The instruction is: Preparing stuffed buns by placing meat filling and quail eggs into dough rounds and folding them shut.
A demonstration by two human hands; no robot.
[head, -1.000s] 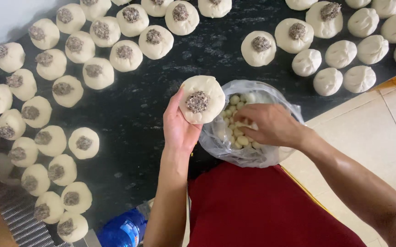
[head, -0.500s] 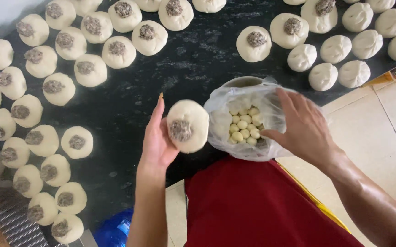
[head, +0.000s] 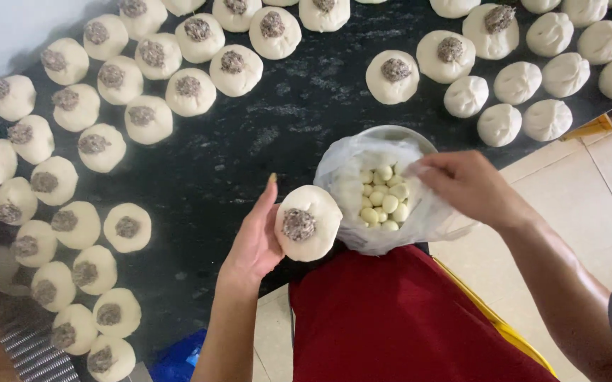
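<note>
Lifted from the plastic bag of pale balls (head: 383, 201) since before: right hand (head: 465, 185), fingertips pinched, contents unclear. Left hand (head: 260, 237), open, cradles filled dough disc (head: 309, 223).

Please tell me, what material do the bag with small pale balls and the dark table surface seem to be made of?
The bag looks like thin clear plastic: it is see-through, crinkled and shiny. The table surface seems to be polished dark stone, perhaps granite, glossy black, though white dusting hides its grain.
</note>
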